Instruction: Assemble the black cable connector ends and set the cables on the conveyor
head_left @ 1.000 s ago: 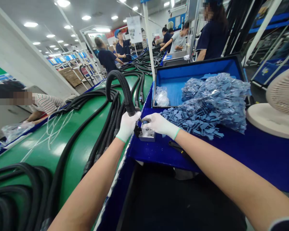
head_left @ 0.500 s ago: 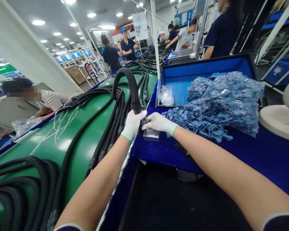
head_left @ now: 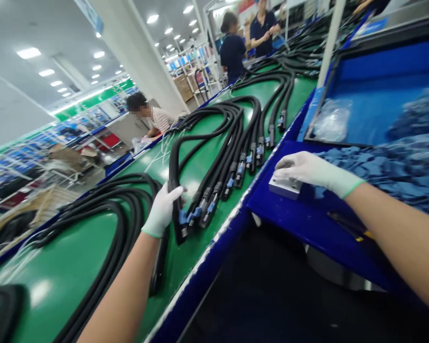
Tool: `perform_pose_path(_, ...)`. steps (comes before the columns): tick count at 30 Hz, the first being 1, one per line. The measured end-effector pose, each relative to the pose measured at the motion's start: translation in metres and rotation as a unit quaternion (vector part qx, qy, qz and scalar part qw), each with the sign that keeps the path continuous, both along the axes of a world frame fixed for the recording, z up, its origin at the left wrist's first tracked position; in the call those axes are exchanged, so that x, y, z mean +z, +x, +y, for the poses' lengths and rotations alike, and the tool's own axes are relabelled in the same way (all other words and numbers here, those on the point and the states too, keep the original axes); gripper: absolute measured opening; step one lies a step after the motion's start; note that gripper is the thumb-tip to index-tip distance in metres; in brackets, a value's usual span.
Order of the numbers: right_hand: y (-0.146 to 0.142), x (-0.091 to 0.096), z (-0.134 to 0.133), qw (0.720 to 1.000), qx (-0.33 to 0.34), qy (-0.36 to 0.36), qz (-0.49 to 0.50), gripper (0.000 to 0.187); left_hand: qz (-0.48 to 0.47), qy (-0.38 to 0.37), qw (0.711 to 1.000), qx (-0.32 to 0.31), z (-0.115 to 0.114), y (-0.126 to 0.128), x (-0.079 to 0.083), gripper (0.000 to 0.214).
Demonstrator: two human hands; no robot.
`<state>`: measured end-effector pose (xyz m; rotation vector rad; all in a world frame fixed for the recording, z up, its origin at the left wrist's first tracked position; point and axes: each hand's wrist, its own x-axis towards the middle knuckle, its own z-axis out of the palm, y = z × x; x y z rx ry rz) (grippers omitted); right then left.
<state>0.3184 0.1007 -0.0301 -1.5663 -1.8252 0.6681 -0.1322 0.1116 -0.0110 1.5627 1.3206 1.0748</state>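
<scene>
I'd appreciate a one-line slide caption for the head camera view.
Gloved left hand grips black cable; right hand rests on metal block.

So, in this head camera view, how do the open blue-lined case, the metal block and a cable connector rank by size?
1. The blue-lined case looks clearly largest, even cut off by the frame.
2. The metal block comes next.
3. A black-and-blue cable connector looks smallest, though that last step is less certain, since both sit near the camera.

Recessed panel lights (head_left: 28,53) line the white ceiling (head_left: 67,33). A white column (head_left: 146,52) stands beyond the left edge of the green tabletop (head_left: 71,267), with metal shelving racks (head_left: 196,78) and cardboard boxes (head_left: 181,86) behind it.
</scene>
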Motion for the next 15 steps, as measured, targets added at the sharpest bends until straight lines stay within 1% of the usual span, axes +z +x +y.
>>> perform_pose_path(2,0.000,-0.004,0.004,1.000,-0.004,-0.003,-0.017,0.036,0.066,-0.075,0.995,0.000,-0.030,-0.055,-0.008,0.042)
perform_pose_path(3,-0.001,-0.005,0.005,1.000,-0.008,-0.007,-0.022,0.036,0.126,-0.109,0.986,-0.011,-0.042,-0.077,-0.014,0.043)
perform_pose_path(4,-0.002,-0.006,0.006,1.000,-0.012,-0.015,-0.023,0.035,0.201,-0.130,0.971,-0.014,-0.051,-0.093,-0.020,0.045)
perform_pose_path(5,-0.004,-0.006,0.006,0.999,-0.014,-0.027,-0.022,0.035,0.272,-0.139,0.952,-0.002,-0.056,-0.106,-0.028,0.049)
perform_pose_path(6,-0.006,-0.005,0.005,0.999,-0.017,-0.041,-0.018,0.034,0.334,-0.135,0.933,0.024,-0.058,-0.114,-0.036,0.054)
perform_pose_path(7,-0.008,-0.005,0.005,0.998,-0.020,-0.053,-0.016,0.034,0.377,-0.124,0.916,0.057,-0.056,-0.119,-0.045,0.059)
perform_pose_path(9,-0.009,-0.004,0.005,0.998,-0.026,-0.060,-0.022,0.033,0.403,-0.103,0.902,0.117,-0.044,-0.120,-0.059,0.066)
perform_pose_path(11,-0.008,-0.003,0.005,0.998,-0.029,-0.047,-0.040,0.032,0.401,-0.105,0.902,0.123,-0.028,-0.116,-0.065,0.069)
perform_pose_path(13,-0.006,-0.001,0.003,0.998,-0.025,-0.027,-0.051,0.030,0.386,-0.123,0.908,0.105,-0.015,-0.113,-0.060,0.065)
perform_pose_path(15,-0.006,0.004,-0.005,0.999,-0.019,-0.013,-0.042,0.030,0.357,-0.140,0.919,0.085,-0.008,-0.113,-0.042,0.058)
